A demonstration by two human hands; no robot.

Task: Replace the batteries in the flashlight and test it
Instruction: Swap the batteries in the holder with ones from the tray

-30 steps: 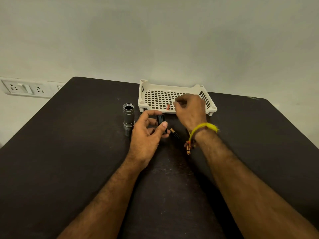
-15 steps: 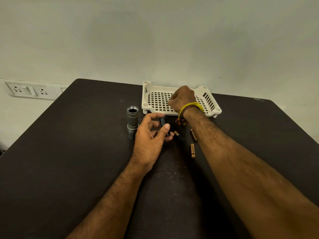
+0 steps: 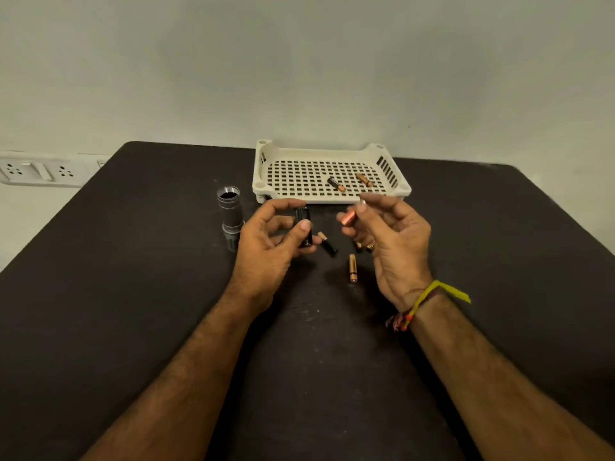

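The grey flashlight body [image 3: 230, 216] stands upright on the dark table, its open end up, just left of my left hand [image 3: 266, 247]. That hand grips a black battery holder [image 3: 303, 229] between thumb and fingers. My right hand [image 3: 391, 246] pinches a small copper-coloured battery [image 3: 348, 217] close to the holder. A black-and-copper battery [image 3: 327, 242] and a copper battery [image 3: 352, 268] lie on the table between my hands. Two more batteries [image 3: 336, 184] [image 3: 364, 180] lie in the white basket [image 3: 263, 168].
The perforated white basket sits at the table's far edge against the wall. A white socket panel [image 3: 40, 169] is on the wall at the far left. The dark table [image 3: 116, 294] stretches wide on both sides of my arms.
My right hand has drawn back from the basket toward me, now holding a copper battery beside the holder. My left hand has kept its grip on the black holder.
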